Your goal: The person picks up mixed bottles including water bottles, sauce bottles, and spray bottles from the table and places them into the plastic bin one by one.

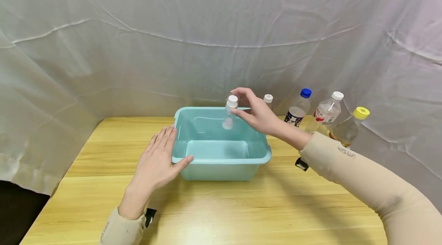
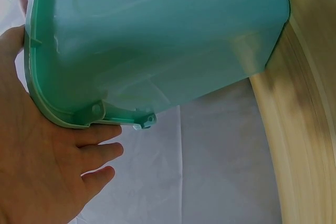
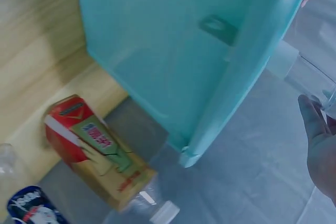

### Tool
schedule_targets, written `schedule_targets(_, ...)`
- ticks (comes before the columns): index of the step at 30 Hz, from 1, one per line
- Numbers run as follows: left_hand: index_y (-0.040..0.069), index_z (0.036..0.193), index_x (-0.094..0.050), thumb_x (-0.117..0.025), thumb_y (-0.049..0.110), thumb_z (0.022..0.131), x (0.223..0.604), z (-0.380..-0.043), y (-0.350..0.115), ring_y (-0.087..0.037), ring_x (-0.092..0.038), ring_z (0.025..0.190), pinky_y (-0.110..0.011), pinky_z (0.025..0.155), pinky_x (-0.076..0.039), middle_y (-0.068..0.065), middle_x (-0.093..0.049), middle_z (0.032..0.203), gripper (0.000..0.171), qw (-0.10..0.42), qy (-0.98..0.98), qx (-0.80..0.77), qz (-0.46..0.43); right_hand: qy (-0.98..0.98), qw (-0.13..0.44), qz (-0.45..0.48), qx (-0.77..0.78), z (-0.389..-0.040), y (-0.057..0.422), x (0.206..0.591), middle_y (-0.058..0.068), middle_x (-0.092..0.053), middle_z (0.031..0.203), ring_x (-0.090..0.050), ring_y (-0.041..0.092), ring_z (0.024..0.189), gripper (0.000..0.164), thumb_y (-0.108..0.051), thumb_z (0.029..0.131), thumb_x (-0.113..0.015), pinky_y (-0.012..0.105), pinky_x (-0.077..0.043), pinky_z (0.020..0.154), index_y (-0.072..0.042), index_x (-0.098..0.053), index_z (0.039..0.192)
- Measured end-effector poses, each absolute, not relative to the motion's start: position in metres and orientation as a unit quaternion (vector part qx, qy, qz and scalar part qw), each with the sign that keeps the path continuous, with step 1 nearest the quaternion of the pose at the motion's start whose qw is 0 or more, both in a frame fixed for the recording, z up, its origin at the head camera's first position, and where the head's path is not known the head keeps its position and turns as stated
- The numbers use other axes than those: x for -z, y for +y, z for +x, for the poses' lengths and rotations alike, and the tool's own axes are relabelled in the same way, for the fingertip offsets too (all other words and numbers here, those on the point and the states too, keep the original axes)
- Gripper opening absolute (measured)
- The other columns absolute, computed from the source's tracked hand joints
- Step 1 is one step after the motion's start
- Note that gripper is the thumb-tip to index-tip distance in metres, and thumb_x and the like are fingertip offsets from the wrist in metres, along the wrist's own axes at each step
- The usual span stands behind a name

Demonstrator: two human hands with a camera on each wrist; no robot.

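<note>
A light teal plastic basin (image 1: 221, 161) stands on the wooden table. My right hand (image 1: 259, 114) holds a small clear bottle (image 1: 228, 118) with a white cap over the basin's back part, gripping it near the cap between thumb and fingers. In the right wrist view the bottle's clear body (image 3: 302, 72) shows partly behind the basin's rim. At the basin's left front corner rests my left hand (image 1: 157, 160), its fingers straight along the outer side and the thumb over the front rim. The left wrist view shows that hand (image 2: 52, 161) against the rim, fingers extended.
Right of the basin stand several bottles: one with a white cap (image 1: 268, 98) and a red-gold label (image 3: 97, 150), a blue-capped one (image 1: 299, 107), a white-capped one with a pink label (image 1: 326, 112) and a yellow-capped one (image 1: 348, 128). A grey cloth (image 1: 207, 64) hangs behind the table.
</note>
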State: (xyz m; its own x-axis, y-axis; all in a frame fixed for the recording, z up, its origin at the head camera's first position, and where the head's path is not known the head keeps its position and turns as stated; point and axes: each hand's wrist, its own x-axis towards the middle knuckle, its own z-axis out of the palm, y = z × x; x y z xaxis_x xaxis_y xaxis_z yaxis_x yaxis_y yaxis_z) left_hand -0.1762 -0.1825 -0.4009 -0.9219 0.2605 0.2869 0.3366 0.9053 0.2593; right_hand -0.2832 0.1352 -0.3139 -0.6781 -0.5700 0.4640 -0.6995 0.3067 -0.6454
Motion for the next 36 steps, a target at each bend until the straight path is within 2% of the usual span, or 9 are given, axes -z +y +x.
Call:
schedule_targets(11, -0.002, 0.163, -0.026, -0.050, 0.074, 0.096, 0.401, -0.175, -0.181, -0.036, -0.019, 0.159, -0.053, 0.129, -0.016, -0.017, -0.024, 0.171, 0.104, 0.126, -0.968, 0.152, -0.155, -0.795, 0.028, 0.412, -0.444, -0.292, 0.102, 0.294, 0.016, -0.060, 0.132, -0.068, 0.028, 0.117, 0.054, 0.000, 0.097, -0.071, 0.039, -0.059, 0.099, 0.002, -0.042, 0.142)
schedule_targets(19, -0.003, 0.162, -0.027, -0.049, 0.075, 0.096, 0.401, -0.175, -0.182, -0.036, -0.019, 0.158, -0.053, 0.129, -0.016, -0.018, -0.025, 0.170, 0.105, 0.126, -0.968, 0.149, -0.156, -0.800, 0.015, 0.404, -0.444, -0.302, 0.078, 0.293, 0.014, -0.061, 0.128, -0.069, 0.026, 0.113, 0.051, -0.001, 0.096, -0.072, 0.036, -0.059, 0.098, 0.000, -0.044, 0.138)
schedule_targets(25, -0.003, 0.162, -0.027, -0.050, 0.074, 0.096, 0.400, -0.175, -0.182, -0.037, -0.019, 0.158, -0.053, 0.129, -0.015, -0.018, -0.025, 0.170, 0.104, 0.124, -0.969, 0.148, -0.154, -0.800, -0.022, 0.387, -0.458, -0.312, 0.062, 0.295, 0.014, -0.060, 0.127, -0.069, 0.026, 0.115, 0.048, 0.001, 0.096, -0.072, 0.034, -0.056, 0.102, -0.002, -0.044, 0.135)
schedule_targets(36, -0.003, 0.162, -0.027, -0.050, 0.074, 0.096, 0.401, -0.174, -0.183, -0.037, -0.019, 0.158, -0.054, 0.129, -0.016, -0.018, -0.025, 0.170, 0.104, 0.122, -0.970, 0.147, -0.151, -0.803, -0.093, 0.376, -0.454, -0.332, 0.045, 0.318, 0.014, -0.061, 0.127, -0.070, 0.026, 0.112, 0.047, -0.001, 0.095, -0.073, 0.036, -0.061, 0.093, -0.004, -0.047, 0.134)
